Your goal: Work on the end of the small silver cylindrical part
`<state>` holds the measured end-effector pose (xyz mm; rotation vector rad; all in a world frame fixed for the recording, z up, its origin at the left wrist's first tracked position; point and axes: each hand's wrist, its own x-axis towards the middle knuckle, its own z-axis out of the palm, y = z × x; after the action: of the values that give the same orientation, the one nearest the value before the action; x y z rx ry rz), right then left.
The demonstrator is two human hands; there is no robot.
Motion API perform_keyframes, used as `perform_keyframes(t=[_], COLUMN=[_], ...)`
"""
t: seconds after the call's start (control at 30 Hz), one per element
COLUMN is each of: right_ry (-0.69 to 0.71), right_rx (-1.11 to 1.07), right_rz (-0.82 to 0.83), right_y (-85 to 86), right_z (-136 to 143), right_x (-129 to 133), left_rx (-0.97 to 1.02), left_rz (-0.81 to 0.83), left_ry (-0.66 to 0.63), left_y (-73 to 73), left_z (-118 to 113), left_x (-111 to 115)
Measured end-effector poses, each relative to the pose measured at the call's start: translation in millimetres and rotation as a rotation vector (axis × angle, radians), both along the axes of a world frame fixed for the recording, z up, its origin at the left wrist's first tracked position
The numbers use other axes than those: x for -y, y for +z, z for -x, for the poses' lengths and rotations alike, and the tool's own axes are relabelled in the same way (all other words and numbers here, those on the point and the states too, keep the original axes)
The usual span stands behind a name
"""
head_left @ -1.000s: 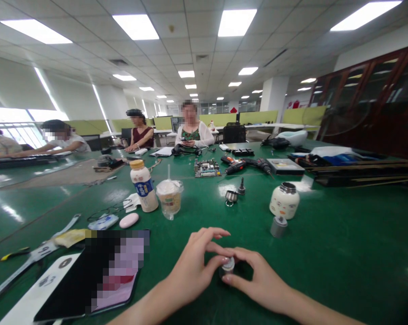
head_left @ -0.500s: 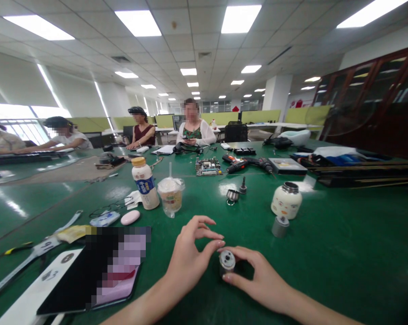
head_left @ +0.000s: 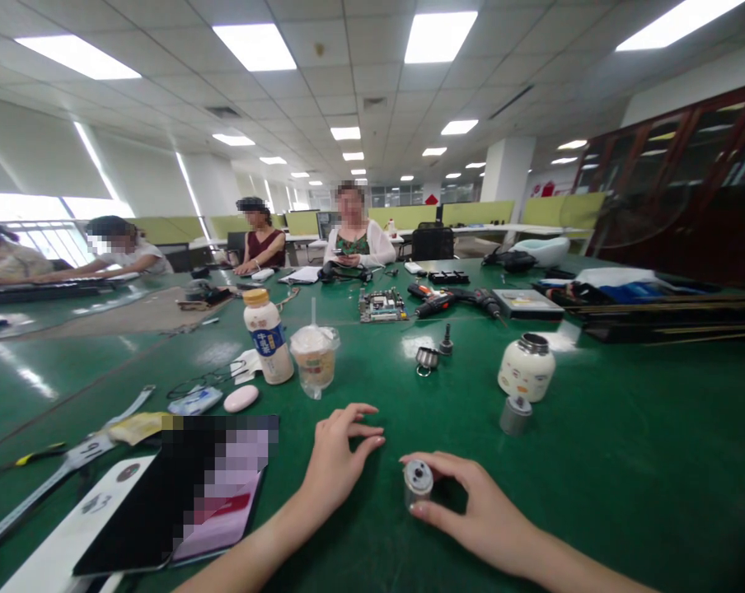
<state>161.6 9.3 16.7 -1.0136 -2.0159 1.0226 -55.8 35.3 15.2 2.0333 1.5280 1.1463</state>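
One small silver metal cylinder (head_left: pixel 418 486) upright between right hand's (head_left: pixel 480 511) thumb and fingers | left hand (head_left: pixel 339 457) apart on its left, open, fingers loosely curved

We look from single head-worn camera, facing forward and slightly down across glossy green tabletop (head_left: pixel 570 461), our bare forearms close below.

Left hand (head_left: pixel 336 457) and right hand (head_left: pixel 480 515): both bare, fingers slender, wrists slim. Left forearm (head_left: pixel 258 535) and right forearm (head_left: pixel 570 560) likewise uncovered as far as visible, tapering smoothly toward the wrists; fingernail detail too small to verify
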Motion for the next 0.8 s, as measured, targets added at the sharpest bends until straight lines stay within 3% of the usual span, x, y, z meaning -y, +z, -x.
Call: perform_keyframes(t=[0.13,0.23,0.57,0.8], right_ry=[-0.014,-0.023,-0.021,-0.029], right_rx=[0.012,0.008,0.014,0.016], right_rz=[-0.013,-0.032,-0.05,-0.082], right_y=[-3.0,-6.0,-6.3,-13.3], right_z=[0,0,0,-1], right_x=[0,0,0,-1], left_rx=[0.081,0.113,0.049,0.077], left_rz=[-0.022,0.025,-0.001,0.054], left_ry=[-0.057,-0.129,-0.16,-0.274], left_y=[23.7,32.9,27.6,33.0], left_z=[-14,-25,-31,-29], left_x=[17,31,35,38])
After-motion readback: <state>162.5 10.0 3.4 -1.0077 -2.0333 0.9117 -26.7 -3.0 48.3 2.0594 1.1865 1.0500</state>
